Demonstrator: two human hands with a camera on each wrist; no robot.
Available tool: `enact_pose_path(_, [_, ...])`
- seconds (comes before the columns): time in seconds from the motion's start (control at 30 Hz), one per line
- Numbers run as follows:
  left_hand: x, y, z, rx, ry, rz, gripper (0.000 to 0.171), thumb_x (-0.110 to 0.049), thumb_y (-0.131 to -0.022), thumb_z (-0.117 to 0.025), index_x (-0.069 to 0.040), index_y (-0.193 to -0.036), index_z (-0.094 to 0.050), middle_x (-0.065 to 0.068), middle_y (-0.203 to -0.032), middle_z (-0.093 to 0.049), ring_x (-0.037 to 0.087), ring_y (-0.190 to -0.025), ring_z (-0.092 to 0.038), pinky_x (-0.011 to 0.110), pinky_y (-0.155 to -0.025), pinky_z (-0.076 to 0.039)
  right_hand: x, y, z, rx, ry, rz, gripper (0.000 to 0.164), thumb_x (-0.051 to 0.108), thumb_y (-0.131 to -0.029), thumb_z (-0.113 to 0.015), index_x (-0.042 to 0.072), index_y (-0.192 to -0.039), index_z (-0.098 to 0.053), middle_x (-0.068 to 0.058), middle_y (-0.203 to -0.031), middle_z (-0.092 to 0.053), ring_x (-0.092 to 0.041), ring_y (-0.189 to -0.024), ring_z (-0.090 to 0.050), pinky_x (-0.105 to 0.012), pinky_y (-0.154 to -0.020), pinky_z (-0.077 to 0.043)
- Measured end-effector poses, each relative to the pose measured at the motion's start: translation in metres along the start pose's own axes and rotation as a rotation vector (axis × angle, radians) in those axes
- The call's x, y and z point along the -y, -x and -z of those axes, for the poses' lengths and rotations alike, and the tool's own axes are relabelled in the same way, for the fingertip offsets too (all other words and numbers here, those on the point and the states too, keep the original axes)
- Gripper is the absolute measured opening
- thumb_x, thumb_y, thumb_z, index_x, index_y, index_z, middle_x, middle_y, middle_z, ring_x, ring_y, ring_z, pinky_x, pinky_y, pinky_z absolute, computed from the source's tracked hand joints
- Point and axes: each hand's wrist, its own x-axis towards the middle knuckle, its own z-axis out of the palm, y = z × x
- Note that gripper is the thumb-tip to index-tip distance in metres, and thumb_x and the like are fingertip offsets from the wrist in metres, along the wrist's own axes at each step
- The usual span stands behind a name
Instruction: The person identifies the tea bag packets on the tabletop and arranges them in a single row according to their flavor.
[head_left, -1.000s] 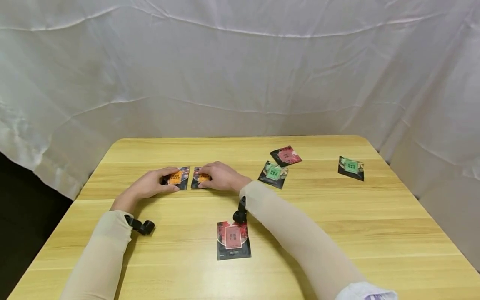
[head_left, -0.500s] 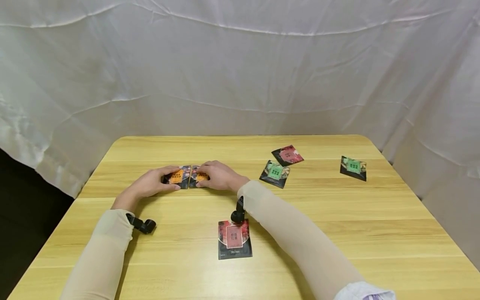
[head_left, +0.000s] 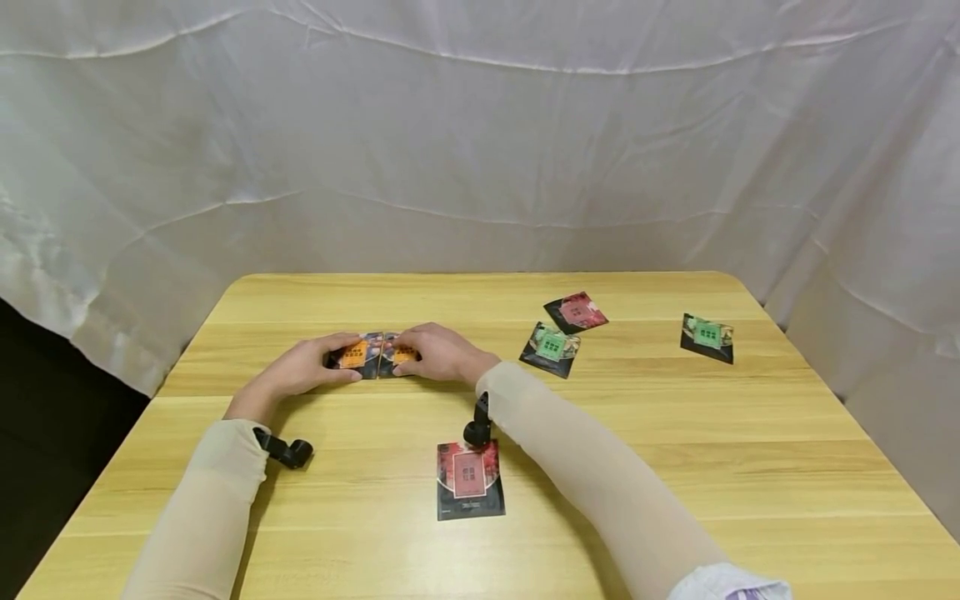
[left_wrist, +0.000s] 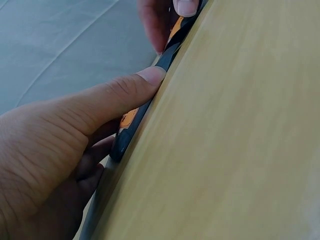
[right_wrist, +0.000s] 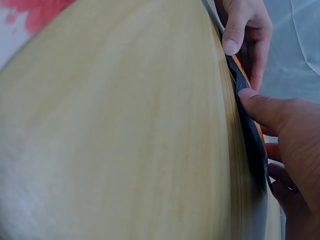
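- The left orange packet [head_left: 357, 357] and the right orange packet [head_left: 388, 357] lie face up side by side between the 2 hands, dark bands toward the person, pictured ends away.
- Their inner edges run away from the person; the long axis of each is hard to judge, since the outer parts are covered.
- The left hand [head_left: 300, 367] grips its packet, thumb on the near edge, fingers at the far edge; the right hand [head_left: 444, 352] holds the other the same way.
- Whether the 2 inner edges touch or leave a sliver cannot be told.
- Nearer the person than the right hand, a red packet [head_left: 471, 487] points its long axis away from the body; the right wrist camera [head_left: 477, 432] hides a bit of its far edge.
- To the right hand's right are a green packet [head_left: 551, 350], a second red packet [head_left: 576, 312] just behind it, and, well apart, another green packet [head_left: 707, 338].
- 1.0 s ago a strip of table [head_left: 360, 500] showed between the orange packets; now the gap has all but closed.
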Motion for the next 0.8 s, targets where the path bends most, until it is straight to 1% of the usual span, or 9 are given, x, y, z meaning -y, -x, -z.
enact_pose_path(0.33, [0.002,-0.001,-0.001,0.001,0.003,0.009,0.083,-0.055,-0.085,-0.071,-0.014,-0.151,-0.041,0.022,-0.152,-0.035,0.044,-0.131,-0.041,0.06,-0.104,-0.034,-0.001,0.003,0.003,-0.017,-0.014,0.011,0.057,0.051,-0.095,-0.058,0.018,-0.142,-0.054,-0.002,-0.144,-0.051,-0.019,-0.134,-0.043,-0.034,-0.112,-0.032])
enact_pose_path(0.5, [0.002,-0.002,-0.001,-0.001,-0.005,0.003,0.083,-0.055,-0.085,-0.07,-0.013,-0.151,-0.041,0.023,-0.152,-0.035,0.045,-0.131,-0.041,0.061,-0.103,-0.034,-0.002,0.007,0.01,-0.04,-0.019,0.003,0.059,0.05,-0.095,-0.058,0.016,-0.143,-0.053,-0.003,-0.145,-0.05,-0.019,-0.135,-0.043,-0.035,-0.112,-0.032])
enact_pose_path(0.8, [0.002,-0.001,-0.001,0.003,-0.011,-0.008,0.084,-0.055,-0.086,-0.069,-0.012,-0.152,-0.039,0.024,-0.153,-0.033,0.047,-0.134,-0.036,0.062,-0.105,-0.031,-0.007,0.021,0.023,-0.073,-0.008,0.027,0.058,0.051,-0.096,-0.057,0.015,-0.141,-0.055,-0.002,-0.143,-0.051,-0.02,-0.134,-0.043,-0.035,-0.113,-0.031])
